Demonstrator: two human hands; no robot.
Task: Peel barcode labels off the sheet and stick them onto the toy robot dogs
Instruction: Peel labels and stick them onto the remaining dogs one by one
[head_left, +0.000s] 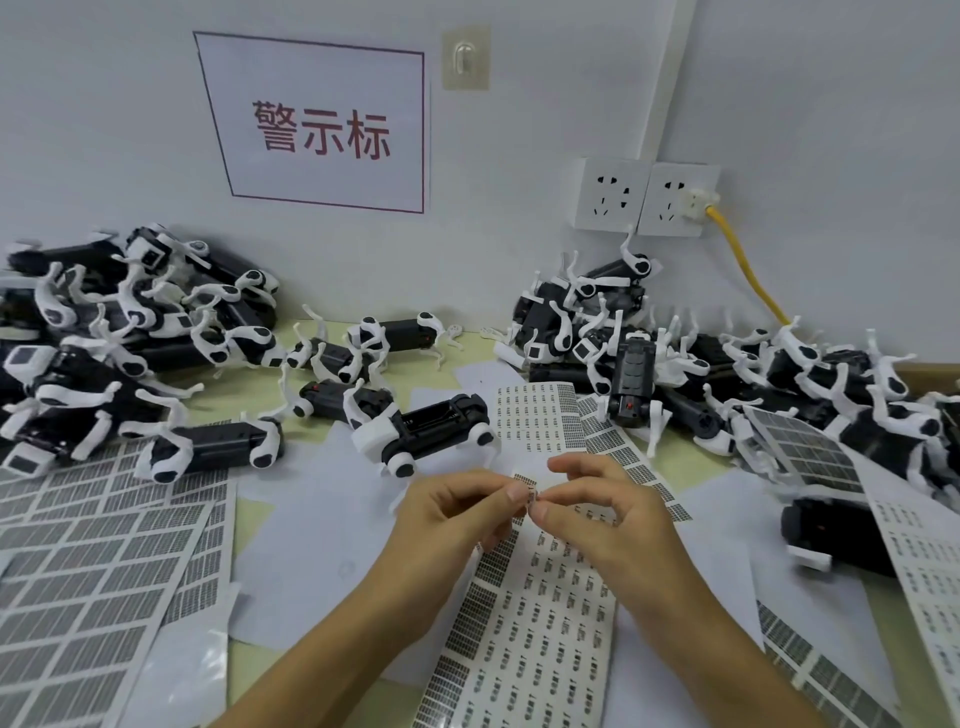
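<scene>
Your pale wall (519, 249) fills the upper frame, sign (322, 124) upper left. Below, the table (249, 410) carries toy robot dogs (130, 332) and label sheets (535, 613). At centre, your left hand (447, 514) and right hand (602, 509) pinch one barcode label (531, 496).

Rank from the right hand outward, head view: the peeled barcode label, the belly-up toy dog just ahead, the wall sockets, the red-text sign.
1. Barcode label: pinched at the fingertips of the right hand, shared with the left hand.
2. Belly-up toy dog: just ahead, slightly left.
3. Wall sockets: on the wall, ahead and right.
4. Red-text sign: on the wall, upper left.
</scene>
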